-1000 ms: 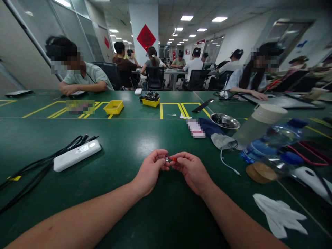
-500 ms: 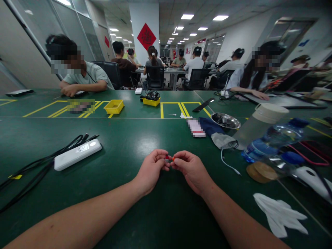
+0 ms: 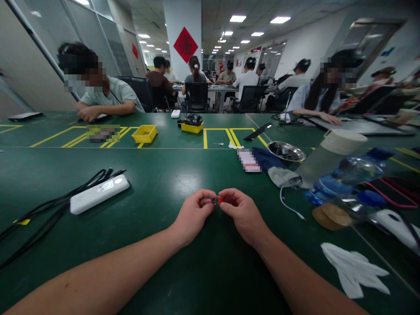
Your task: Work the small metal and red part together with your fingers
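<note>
Room: long office, grey-white walls, rows of lit ceiling panels; people seated at a further table by a pale pillar (image 3: 182, 14) that bears a red diamond sign (image 3: 186, 45). Worktop (image 3: 157, 168): dark green, slightly glossy, yellow tape outlines towards the far edge. Two persons sit beyond it, one at left in a pale green top (image 3: 113, 96), one at right. Near side: left hand (image 3: 195, 214) and right hand (image 3: 243, 214), raised close together over mid-worktop. On the right lie a blue-labelled bottle (image 3: 349, 175) and a white crumpled sheet (image 3: 356, 269); on the left, a white oblong block (image 3: 100, 194) beside black cables. Further off, a yellow tray (image 3: 145, 136). Smallest: orange-red piece (image 3: 220, 200), pinched in the right fingers; just beside it, a small dark piece (image 3: 214, 201), pinched in the left fingers, detail too small to read
</note>
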`<state>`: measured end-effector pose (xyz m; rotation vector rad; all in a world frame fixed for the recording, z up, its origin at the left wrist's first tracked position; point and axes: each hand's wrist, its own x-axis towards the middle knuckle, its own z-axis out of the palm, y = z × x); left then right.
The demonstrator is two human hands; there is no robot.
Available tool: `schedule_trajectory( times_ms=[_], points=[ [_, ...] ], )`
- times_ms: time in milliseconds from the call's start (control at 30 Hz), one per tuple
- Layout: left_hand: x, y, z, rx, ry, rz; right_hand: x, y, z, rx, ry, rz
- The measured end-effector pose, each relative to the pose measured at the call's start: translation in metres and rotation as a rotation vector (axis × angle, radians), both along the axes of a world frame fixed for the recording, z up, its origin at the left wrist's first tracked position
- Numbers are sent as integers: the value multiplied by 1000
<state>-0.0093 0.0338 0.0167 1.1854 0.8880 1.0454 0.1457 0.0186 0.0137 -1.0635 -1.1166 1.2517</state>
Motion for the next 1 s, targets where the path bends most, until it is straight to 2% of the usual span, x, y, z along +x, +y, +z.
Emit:
schedule_trajectory(
  times_ms=[133,500,733,1000],
  points=[
    [-1,0,0,85,40,27,0,-1,2,23,-57,17],
    [-1,-1,1,32,108,19,1,-3,1,27,-130,35],
    [-3,0,-2,15,70,2,2,-1,-1,32,-127,42],
    [0,-1,0,-40,-84,-25,1,-2,2,23,-89,31]
  ],
)
